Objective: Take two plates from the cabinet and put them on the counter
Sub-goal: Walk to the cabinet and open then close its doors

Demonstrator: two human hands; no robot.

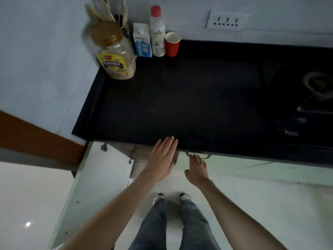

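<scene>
Matt black counter (180, 98) – glossy floor tiles (270, 213), paper cup (172, 44)

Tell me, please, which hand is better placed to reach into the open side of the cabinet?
Probably the left. The left hand, flat and empty, sits right at the opening beside the swung-out door, while the right hand is at the closed door's handle.

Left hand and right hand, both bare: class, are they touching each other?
Apart. The head view shows a strip of pale cabinet door between the left hand and right hand.
</scene>
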